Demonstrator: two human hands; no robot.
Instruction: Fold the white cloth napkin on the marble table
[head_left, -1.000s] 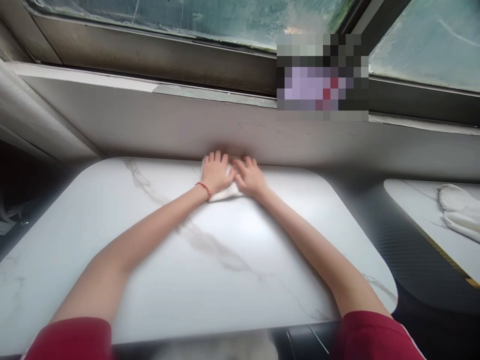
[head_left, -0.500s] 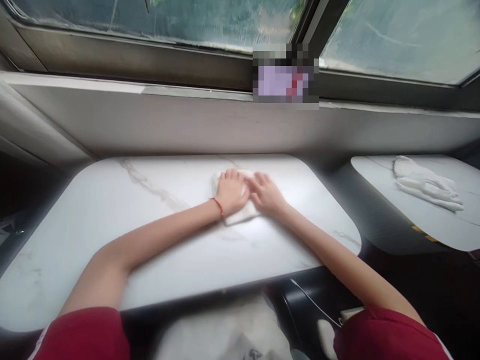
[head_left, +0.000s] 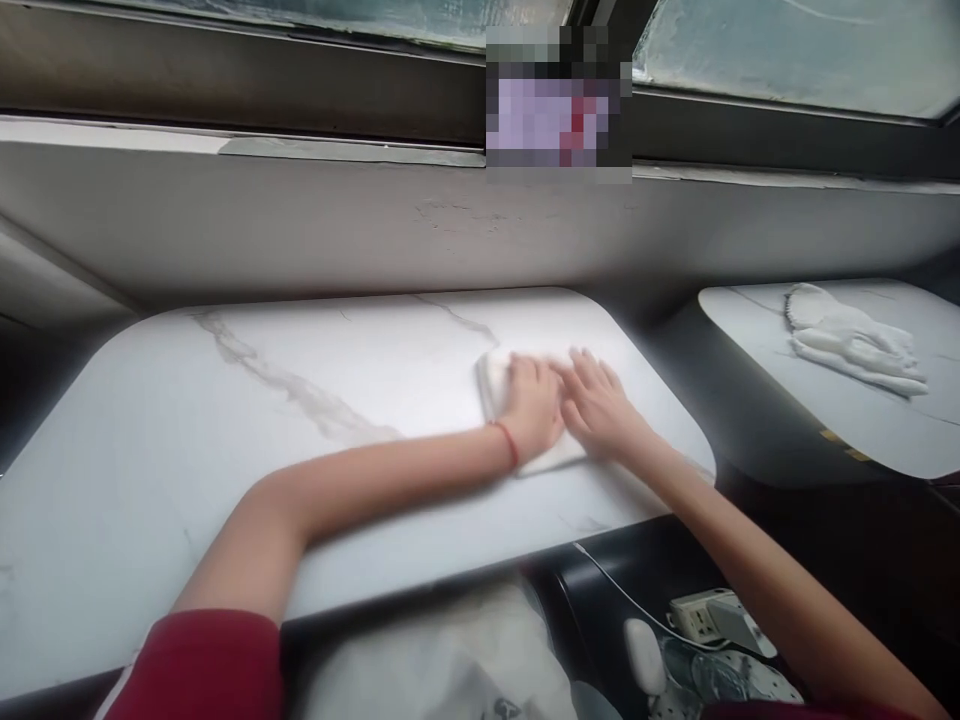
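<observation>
A folded white cloth (head_left: pixel 491 380) lies on a white marble-patterned table (head_left: pixel 187 460), blurred by motion. My left hand (head_left: pixel 534 408), with a red string bracelet (head_left: pixel 507 443) at the wrist, bends its fingers over the cloth and presses it to the tabletop. Beside it, my right hand (head_left: pixel 604 405) rests flat on the cloth's right part with fingers spread. The two hands touch or nearly touch at the thumbs. Part of the cloth is hidden under both palms.
To the right stands a second white table (head_left: pixel 750 330) with a crumpled white cloth (head_left: pixel 855 340) on it. Below the near table edge are a pale bag (head_left: pixel 442 660), a power strip (head_left: pixel 697 615) and a white cable (head_left: pixel 622 590). A wall (head_left: pixel 322 220) and windows border the far side.
Both hands have slid right and slightly toward me with the cloth between them and the table. The view has tilted down, showing more of the power strip.
</observation>
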